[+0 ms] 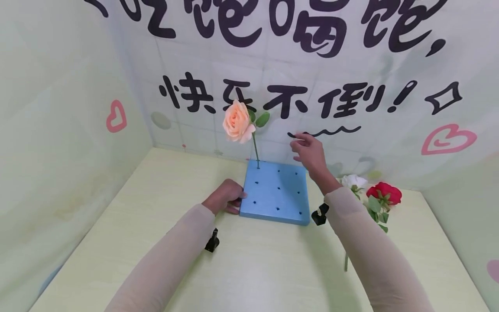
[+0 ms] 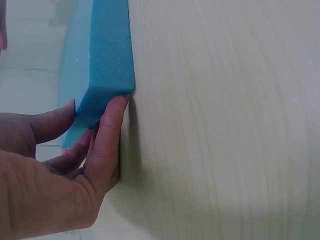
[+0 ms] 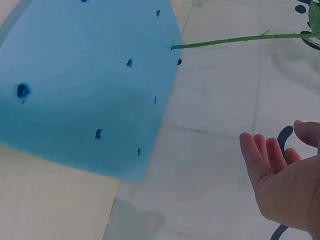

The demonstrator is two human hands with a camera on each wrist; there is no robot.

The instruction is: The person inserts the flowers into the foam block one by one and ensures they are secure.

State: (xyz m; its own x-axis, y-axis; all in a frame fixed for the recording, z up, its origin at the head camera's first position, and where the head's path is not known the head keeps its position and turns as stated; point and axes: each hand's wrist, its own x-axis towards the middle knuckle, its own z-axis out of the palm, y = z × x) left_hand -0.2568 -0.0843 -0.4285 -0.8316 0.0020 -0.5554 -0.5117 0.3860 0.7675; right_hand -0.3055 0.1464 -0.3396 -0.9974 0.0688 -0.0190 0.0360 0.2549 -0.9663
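Note:
A blue foam block (image 1: 269,197) with rows of small holes lies flat on the table. One peach rose (image 1: 237,122) stands upright in its back left hole, and the green stem (image 3: 225,42) enters the foam in the right wrist view. At the block's left edge my left hand (image 1: 229,193) grips it. Seen from the left wrist, the thumb (image 2: 57,122) presses the block's upper edge while fingers (image 2: 107,135) lie against its side. My right hand (image 1: 310,151) hovers above the back right corner, fingers loosely bent around nothing.
To the right, a white rose (image 1: 354,181) and a red rose (image 1: 386,193) lie on the pale wooden table (image 1: 249,268), partly behind my right forearm. Close behind the block rises a printed cloth wall (image 1: 195,134); similar cloth borders both sides.

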